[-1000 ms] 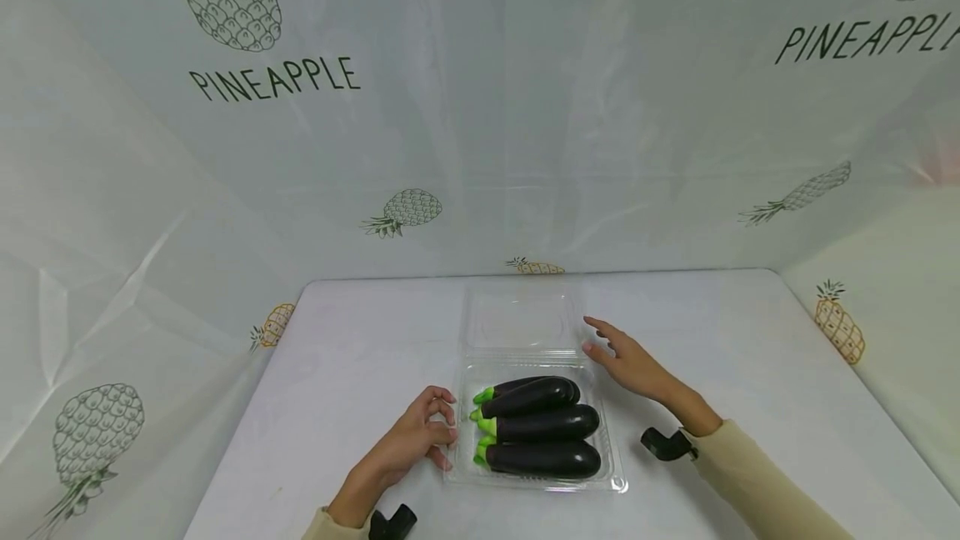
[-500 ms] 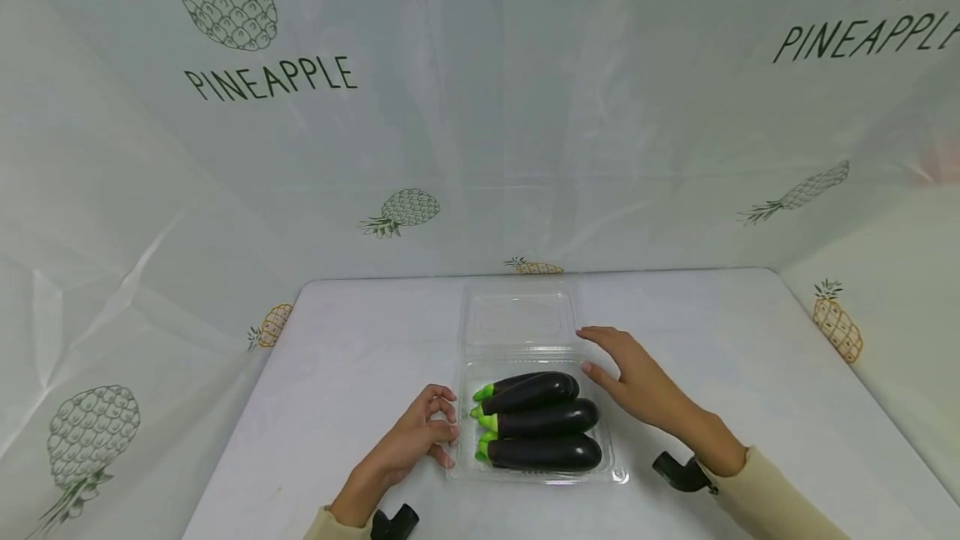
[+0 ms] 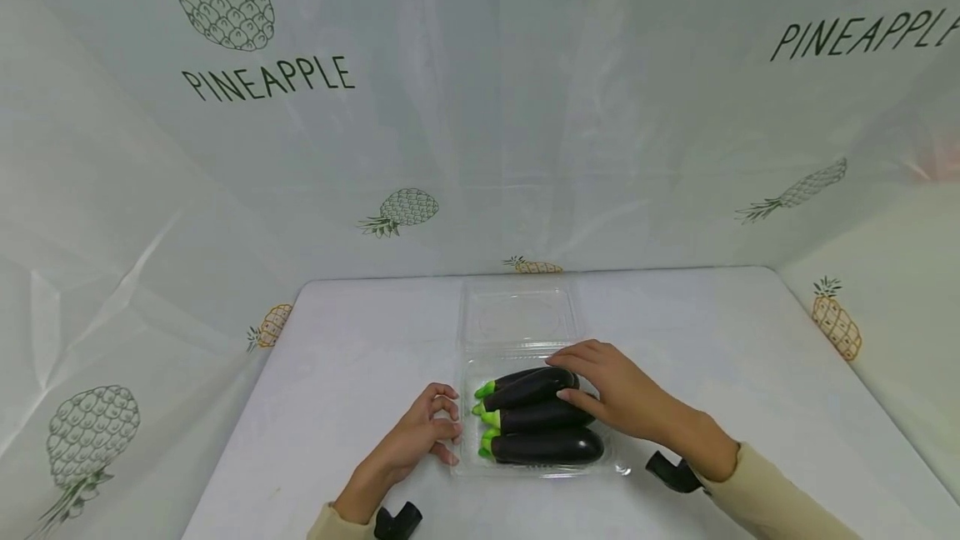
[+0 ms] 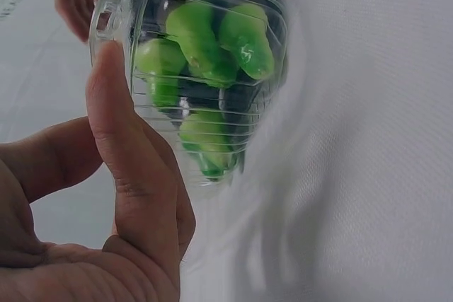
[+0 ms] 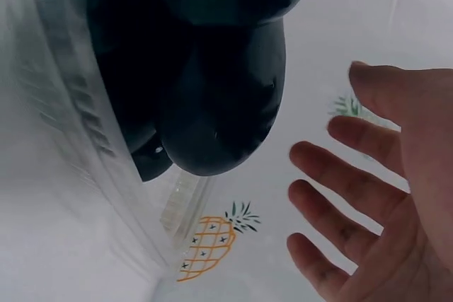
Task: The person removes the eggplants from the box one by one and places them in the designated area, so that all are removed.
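Several dark eggplants (image 3: 547, 446) with bright green stems (image 4: 205, 40) lie side by side in a clear plastic clamshell container (image 3: 480, 469). Its lid (image 3: 517, 315) is folded back flat behind the base. My left hand (image 3: 422, 438) is at the container's left side, fingers loosely bent, and in the left wrist view a fingertip touches the rim. My right hand (image 3: 626, 390) is over the right ends of the rear eggplants, thumb and fingers spread. In the right wrist view, a gap shows between its fingers (image 5: 347, 182) and the rounded eggplant ends (image 5: 219, 104).
The container stands on a white table (image 3: 360, 332). A pale curtain (image 3: 480, 107) printed with pineapples hangs behind the table and along both sides. A black wrist camera (image 3: 397, 521) is strapped to each forearm.
My right hand has moved left and toward me, from beside the container's lid to over the eggplants. The left hand has stayed at the container's left edge.
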Available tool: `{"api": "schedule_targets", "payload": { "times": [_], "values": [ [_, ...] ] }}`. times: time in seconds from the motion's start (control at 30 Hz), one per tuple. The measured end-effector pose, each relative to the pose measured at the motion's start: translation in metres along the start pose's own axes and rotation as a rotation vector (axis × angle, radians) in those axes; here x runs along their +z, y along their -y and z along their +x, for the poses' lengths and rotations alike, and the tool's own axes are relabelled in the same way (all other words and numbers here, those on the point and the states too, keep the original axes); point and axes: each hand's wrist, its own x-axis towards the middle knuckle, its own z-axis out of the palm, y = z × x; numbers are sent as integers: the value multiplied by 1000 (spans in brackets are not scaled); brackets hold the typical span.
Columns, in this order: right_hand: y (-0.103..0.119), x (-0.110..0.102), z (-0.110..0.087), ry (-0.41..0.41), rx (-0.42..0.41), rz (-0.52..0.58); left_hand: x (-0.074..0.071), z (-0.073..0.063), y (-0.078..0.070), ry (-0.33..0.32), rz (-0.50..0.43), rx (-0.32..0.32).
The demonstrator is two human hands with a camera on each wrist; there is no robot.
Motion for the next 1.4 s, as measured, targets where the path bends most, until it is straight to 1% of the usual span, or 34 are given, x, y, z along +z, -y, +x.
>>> {"api": "schedule_targets", "payload": {
  "times": [0.1,0.37,0.57,0.73,0.9,1.0,1.1,1.27,1.4],
  "values": [
    [-2,1,5,35,-25,-21,0,1,1,2,-5,-2],
    [-5,3,16,151,-52,-70,-1,1,1,-1,-5,0],
    [-6,1,23,177,-76,-89,-1,1,0,-9,-7,-7],
    [-7,2,27,212,-59,-80,0,0,-3,-9,-18,-8],
    [-10,5,30,243,-49,-64,-1,0,-2,2,-31,-2],
    [-11,6,30,237,-63,-61,-2,0,-1,8,-35,3],
    [-12,5,29,211,-73,-64,-3,1,1,14,-38,7],
    [-13,-1,25,143,-74,-74,-4,3,2,19,-43,11],
    [-16,-9,22,73,-88,-96,-5,3,2,25,-44,19]
  ]
}}
